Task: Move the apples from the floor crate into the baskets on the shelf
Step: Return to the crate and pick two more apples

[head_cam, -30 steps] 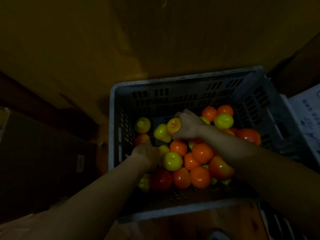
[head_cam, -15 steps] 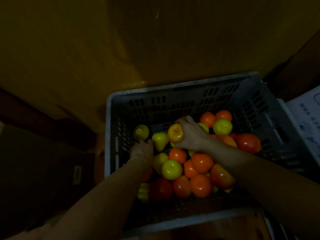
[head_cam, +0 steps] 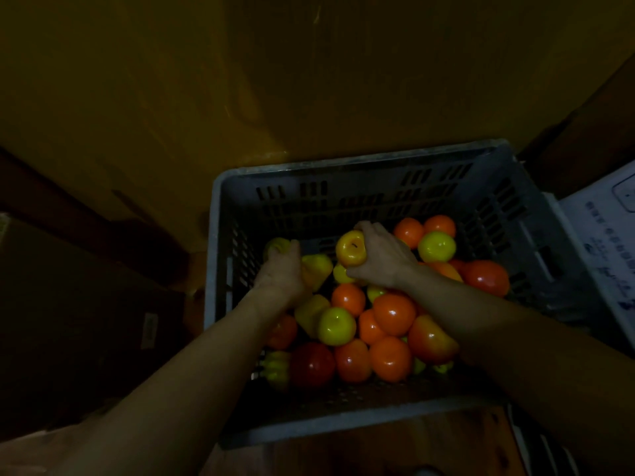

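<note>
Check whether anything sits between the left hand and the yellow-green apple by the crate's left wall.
Nothing visible does. The left hand lies on the yellow-green apple in the far left corner of the crate; whether it grips yet is unclear. The right hand holds a yellow apple apart.

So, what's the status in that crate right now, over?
Right hand grips a yellow apple. Left hand on a yellow-green apple at the left wall of the crate; grip unclear. Nothing seen in the way; baskets out of view.

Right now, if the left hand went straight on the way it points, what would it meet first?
Likely the yellow-green apple just beyond the left hand, then the crate wall. Contact is unclear in the dim light.
</note>
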A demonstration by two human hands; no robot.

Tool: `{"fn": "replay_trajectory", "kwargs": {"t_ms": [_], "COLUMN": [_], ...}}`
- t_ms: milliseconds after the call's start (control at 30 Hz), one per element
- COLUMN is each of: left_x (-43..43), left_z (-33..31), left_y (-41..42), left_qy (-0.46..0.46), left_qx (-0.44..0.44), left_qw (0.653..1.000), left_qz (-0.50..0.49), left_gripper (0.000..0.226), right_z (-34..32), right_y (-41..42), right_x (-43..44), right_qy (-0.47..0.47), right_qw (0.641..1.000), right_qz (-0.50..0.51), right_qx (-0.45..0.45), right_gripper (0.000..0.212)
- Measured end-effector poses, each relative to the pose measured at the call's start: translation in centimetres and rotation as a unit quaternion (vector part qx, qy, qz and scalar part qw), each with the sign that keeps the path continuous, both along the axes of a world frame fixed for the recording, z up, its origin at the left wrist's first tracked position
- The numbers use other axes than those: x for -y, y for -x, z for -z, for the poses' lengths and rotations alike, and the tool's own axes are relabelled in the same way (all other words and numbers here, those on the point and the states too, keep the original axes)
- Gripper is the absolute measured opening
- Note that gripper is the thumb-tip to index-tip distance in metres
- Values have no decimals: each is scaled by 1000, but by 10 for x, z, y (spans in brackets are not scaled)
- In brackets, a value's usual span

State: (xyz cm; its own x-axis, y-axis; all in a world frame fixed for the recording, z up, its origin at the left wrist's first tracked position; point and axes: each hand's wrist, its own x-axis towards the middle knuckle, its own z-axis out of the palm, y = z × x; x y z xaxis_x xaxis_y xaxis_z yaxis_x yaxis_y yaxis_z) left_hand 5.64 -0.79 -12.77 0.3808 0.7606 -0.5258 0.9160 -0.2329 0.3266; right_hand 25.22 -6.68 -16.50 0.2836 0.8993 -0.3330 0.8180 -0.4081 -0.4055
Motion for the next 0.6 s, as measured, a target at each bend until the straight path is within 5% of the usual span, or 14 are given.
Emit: {"fn": "replay_trajectory", "kwargs": {"t_ms": [333, 600], "left_x": [-5, -6], "left_z": [-32, -50], "left_y": [6, 5], "left_qy": [-62, -70], "left_qx": [229, 350], "left_qw": [966, 929], "left_qz": [-101, -92], "left_gripper": [88, 86], "right_z": [-22, -55], "right_y": [-8, -5], "right_x": [13, 39], "right_qy": [-96, -208], "right_qw": [994, 971], "right_qz": [39, 107], "right_qx": [-30, -58], "right_gripper": [95, 80]}}
